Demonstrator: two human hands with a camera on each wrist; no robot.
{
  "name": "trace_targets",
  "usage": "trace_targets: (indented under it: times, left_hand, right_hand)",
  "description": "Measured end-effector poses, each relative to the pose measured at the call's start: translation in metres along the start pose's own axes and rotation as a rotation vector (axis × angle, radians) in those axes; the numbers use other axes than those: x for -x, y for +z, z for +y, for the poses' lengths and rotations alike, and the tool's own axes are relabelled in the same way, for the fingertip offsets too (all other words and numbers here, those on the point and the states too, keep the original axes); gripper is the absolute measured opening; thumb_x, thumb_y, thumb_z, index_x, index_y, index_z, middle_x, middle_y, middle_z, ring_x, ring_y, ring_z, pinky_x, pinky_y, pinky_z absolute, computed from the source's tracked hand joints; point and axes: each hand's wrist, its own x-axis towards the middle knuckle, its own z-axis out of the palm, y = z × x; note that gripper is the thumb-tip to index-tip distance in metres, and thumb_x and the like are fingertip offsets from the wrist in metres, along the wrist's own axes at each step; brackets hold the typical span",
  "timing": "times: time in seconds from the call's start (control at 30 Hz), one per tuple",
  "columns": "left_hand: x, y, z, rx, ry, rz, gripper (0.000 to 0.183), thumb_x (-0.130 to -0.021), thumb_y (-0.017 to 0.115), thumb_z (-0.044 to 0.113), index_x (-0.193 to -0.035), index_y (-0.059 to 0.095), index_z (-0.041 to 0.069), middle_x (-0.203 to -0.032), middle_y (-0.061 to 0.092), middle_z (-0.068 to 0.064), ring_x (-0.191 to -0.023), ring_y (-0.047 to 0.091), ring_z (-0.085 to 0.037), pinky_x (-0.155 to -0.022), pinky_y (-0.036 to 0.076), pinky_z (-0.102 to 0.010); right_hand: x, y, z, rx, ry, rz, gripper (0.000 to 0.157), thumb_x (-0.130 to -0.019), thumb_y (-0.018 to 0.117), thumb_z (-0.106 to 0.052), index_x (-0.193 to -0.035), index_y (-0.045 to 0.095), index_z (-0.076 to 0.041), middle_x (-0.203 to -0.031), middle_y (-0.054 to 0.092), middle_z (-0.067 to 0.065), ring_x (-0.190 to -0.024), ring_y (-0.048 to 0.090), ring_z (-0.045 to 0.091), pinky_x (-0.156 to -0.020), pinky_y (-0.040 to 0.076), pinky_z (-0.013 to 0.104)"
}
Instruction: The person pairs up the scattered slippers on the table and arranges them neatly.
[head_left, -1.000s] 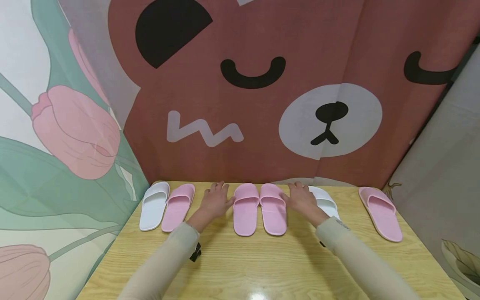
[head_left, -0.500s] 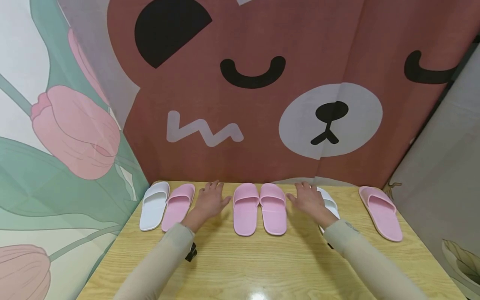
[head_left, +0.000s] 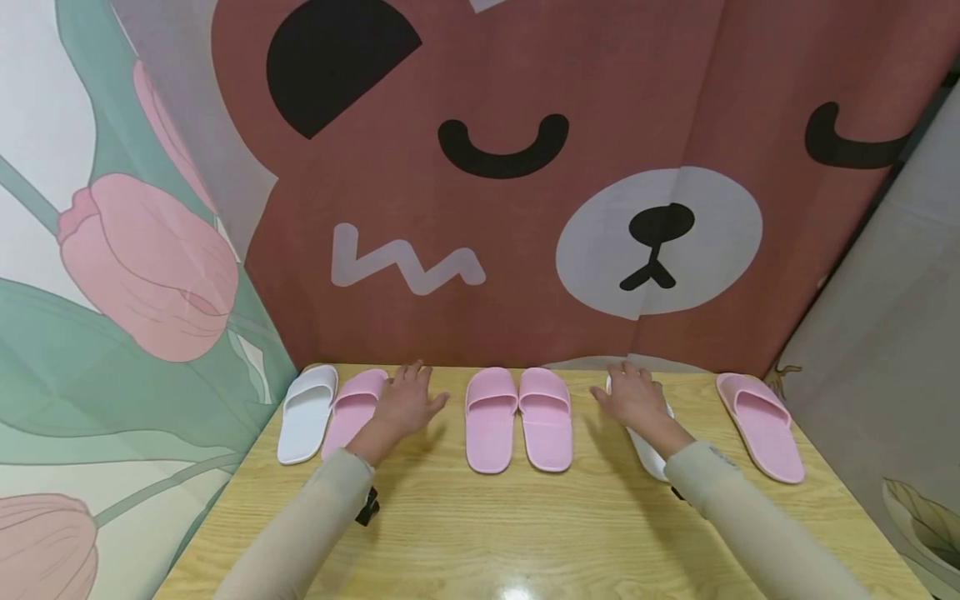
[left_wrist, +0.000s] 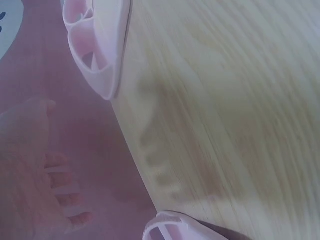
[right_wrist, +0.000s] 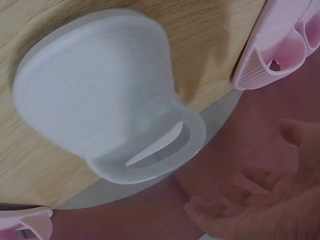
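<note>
Between left grip (head_left: 403, 404) and right grip (head_left: 636, 400), both spread: pink slippers (head_left: 491, 423).
I have both grips farther apart than before.

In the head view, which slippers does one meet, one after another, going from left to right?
Leftmost white slipper, neighbouring pink slipper, left middle pink slipper, right middle pink slipper, partly hidden white slipper, rightmost pink slipper.

From the head, looks forward and down from farthest back, with wooden table (head_left: 495, 533) at six o'clock, bear curtain (head_left: 517, 217) at twelve. At the left wrist, looks in close and tilted, catching central pink slippers (left_wrist: 107, 35) at eleven. At the right wrist, looks close past white slipper (right_wrist: 95, 90) at ten, sharing those pink slippers at two.
</note>
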Motion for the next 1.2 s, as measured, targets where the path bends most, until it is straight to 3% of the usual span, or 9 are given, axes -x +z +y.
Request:
trace_targets:
  times: [0.17,0.57,0.8,1.2]
  left_hand:
    - [0.001,-0.003,-0.007,0.025,-0.005,-0.014,0.075,-0.101,0.047,0.058,-0.152,0.040,0.003,-0.160,0.034,-0.021,-0.145,0.032,-0.043,-0.113,0.029,-0.066]
    - [0.010,0.001,-0.025,0.034,-0.054,-0.029,0.076,-0.100,0.048,0.057,-0.152,0.040,0.003,-0.159,0.034,-0.022,-0.144,0.032,-0.046,-0.111,0.029,-0.066]
    - [0.017,0.009,-0.048,0.053,-0.100,-0.011,0.072,-0.099,0.053,0.052,-0.149,0.043,0.001,-0.156,0.038,-0.025,-0.142,0.033,-0.047,-0.109,0.030,-0.069]
    - [0.019,0.002,-0.078,0.114,-0.115,-0.002,0.071,-0.099,0.055,0.047,-0.149,0.040,-0.001,-0.156,0.035,-0.028,-0.142,0.031,-0.050,-0.111,0.027,-0.069]
  right_hand:
    - [0.001,-0.004,0.009,-0.011,0.002,0.013,0.069,-0.101,0.054,-0.044,-0.148,0.041,0.005,-0.152,0.034,0.035,-0.136,0.032,0.058,-0.102,0.034,0.074]
    - [0.005,0.000,0.034,-0.010,0.028,0.014,0.069,-0.100,0.054,-0.044,-0.147,0.042,0.006,-0.148,0.036,0.036,-0.132,0.034,0.060,-0.098,0.036,0.074]
    - [0.009,0.000,0.050,-0.014,0.070,-0.008,0.071,-0.101,0.053,-0.044,-0.147,0.040,0.008,-0.149,0.033,0.038,-0.131,0.033,0.062,-0.099,0.035,0.074]
    - [0.009,-0.012,0.076,-0.043,0.078,0.036,0.071,-0.100,0.053,-0.042,-0.145,0.039,0.011,-0.145,0.032,0.042,-0.127,0.034,0.065,-0.099,0.034,0.074]
